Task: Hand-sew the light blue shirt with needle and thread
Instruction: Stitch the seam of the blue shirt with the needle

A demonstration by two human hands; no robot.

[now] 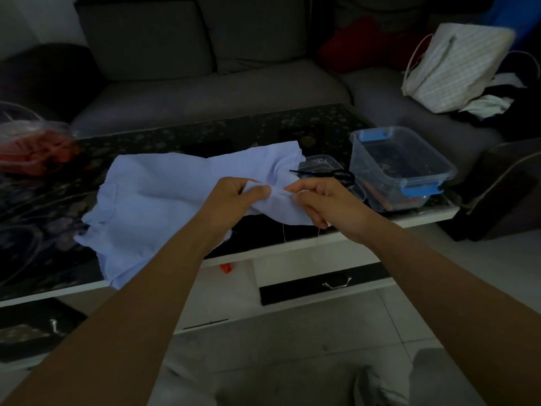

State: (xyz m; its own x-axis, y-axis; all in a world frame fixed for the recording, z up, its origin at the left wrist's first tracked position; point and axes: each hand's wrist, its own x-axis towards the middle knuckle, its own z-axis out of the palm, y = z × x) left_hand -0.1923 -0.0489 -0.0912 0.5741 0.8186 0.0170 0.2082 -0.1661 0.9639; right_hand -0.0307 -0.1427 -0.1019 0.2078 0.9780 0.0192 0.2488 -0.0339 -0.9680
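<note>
1. Head view, the work: the light blue cloth shirt (152,200) lies spread over the near edge of the dark, flower-patterned glass-topped counter (205,133), with one bunched end lifted off it between both hands.
2. Head view, the hands: the left hand (234,197) pinches a fold of the shirt between thumb and curled fingers. The right hand (319,200) is clamped on the same fold just beside it, fingertips close to the left thumb. No needle can be made out in this dim light; a thin pale thread (283,232) hangs below the cloth.
3. Head view, surroundings: black-handled scissors (325,174) and a clear plastic box with blue latches (404,168) sit just behind the right hand.
4. Risks, as I judge them: with the fingertips this close and the light poor, a pushed needle could prick the left thumb. The bunched fold could be sewn through extra layers. The dangling thread may snag on the counter edge or tangle.
</note>
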